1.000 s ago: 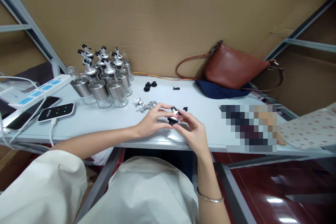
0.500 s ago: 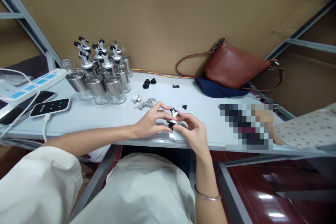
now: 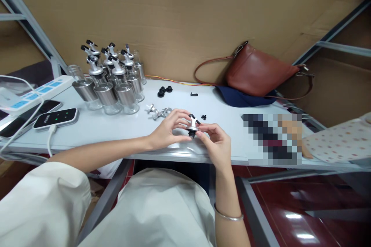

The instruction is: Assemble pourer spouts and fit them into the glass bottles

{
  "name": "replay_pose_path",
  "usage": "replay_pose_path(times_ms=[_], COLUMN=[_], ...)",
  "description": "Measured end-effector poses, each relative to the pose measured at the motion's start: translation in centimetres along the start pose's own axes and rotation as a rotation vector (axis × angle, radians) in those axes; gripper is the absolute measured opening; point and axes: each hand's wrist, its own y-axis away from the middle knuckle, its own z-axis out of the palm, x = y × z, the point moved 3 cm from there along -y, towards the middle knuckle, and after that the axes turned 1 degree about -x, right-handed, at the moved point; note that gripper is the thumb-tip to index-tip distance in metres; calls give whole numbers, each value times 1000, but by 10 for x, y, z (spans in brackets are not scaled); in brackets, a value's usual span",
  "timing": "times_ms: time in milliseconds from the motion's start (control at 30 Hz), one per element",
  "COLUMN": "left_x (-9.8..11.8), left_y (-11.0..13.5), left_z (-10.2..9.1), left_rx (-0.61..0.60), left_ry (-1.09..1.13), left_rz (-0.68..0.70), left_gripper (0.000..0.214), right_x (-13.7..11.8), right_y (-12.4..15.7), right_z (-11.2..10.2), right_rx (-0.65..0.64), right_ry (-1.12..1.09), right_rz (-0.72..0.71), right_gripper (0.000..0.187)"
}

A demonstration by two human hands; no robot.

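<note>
My left hand [image 3: 168,129] and my right hand [image 3: 216,142] meet over the front of the white table [image 3: 116,127]. Both pinch a small silver pourer cap [image 3: 192,125] with a black stopper underneath and a black lever on top; it stands roughly upright between my fingertips. Loose silver pourer parts [image 3: 158,112] lie on the table just behind my left hand. A tiny black piece [image 3: 204,117] rests beside the cap. Three black stoppers [image 3: 164,91] and a small black clip [image 3: 194,94] lie farther back.
Several glass bottles with steel sleeves and pourer caps [image 3: 111,81] stand at the back left. A power strip [image 3: 34,94], a phone and a charging device [image 3: 55,118] lie at the left. A brown leather bag [image 3: 257,73] on blue cloth sits at the back right. Cardboard lines the wall.
The cap has been turned more upright between my fingers and lifted slightly. My hands have stayed in the same spot; the camera view has shifted a little.
</note>
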Motion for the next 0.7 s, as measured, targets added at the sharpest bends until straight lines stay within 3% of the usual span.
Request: replay_pose_path(times_ms=[167, 333, 533, 700], left_x=[2, 1, 1, 3], left_y=[-2, -2, -5, -6], left_z=[-2, -4, -6, -6], left_rx=[9, 65, 86, 52], left_ry=[4, -12, -54, -128], left_rz=[-39, -12, 19, 1], left_gripper=[16, 18, 17, 13], right_x=[-2, -2, 0, 0], right_y=[0, 1, 3, 3], right_z=[-1, 3, 6, 6], right_rx=[-18, -114, -154, -191], right_ry=[52, 109, -4, 76], right_rz=[-6, -18, 68, 100], right_gripper=[14, 33, 25, 23])
